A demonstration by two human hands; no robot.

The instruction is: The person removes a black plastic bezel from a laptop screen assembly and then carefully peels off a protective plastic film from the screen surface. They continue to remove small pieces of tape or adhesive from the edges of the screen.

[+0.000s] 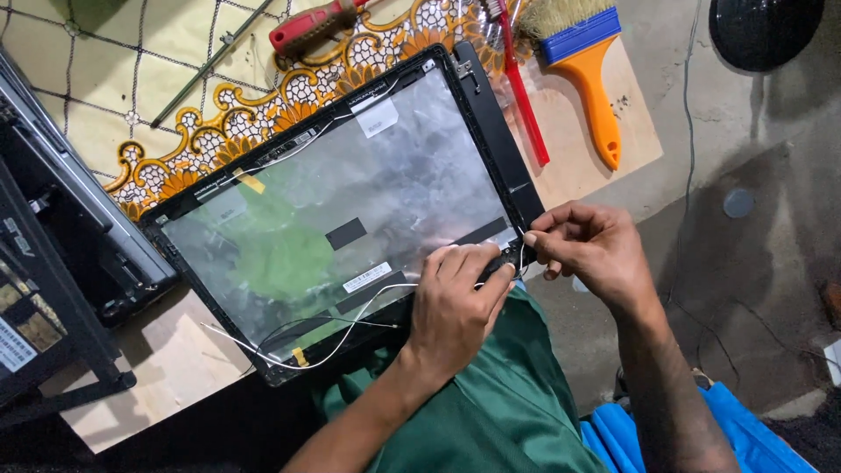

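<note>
A laptop screen lid [350,201] lies inside-up across my lap, its silvery foil lining framed in black plastic. My left hand [455,302] presses on the lid's near right corner, fingers curled over a small black hinge part [499,260]. My right hand [589,245] pinches thin wires [523,250] just beside that corner. A white cable [350,337] and a black cable loop along the lid's lower edge.
A red-handled screwdriver [315,22], a red toothbrush [526,96] and an orange-handled brush [587,61] lie beyond the lid on a patterned mat [158,79]. Laptop body parts [61,245] sit at the left. A black round object [762,31] is at the top right.
</note>
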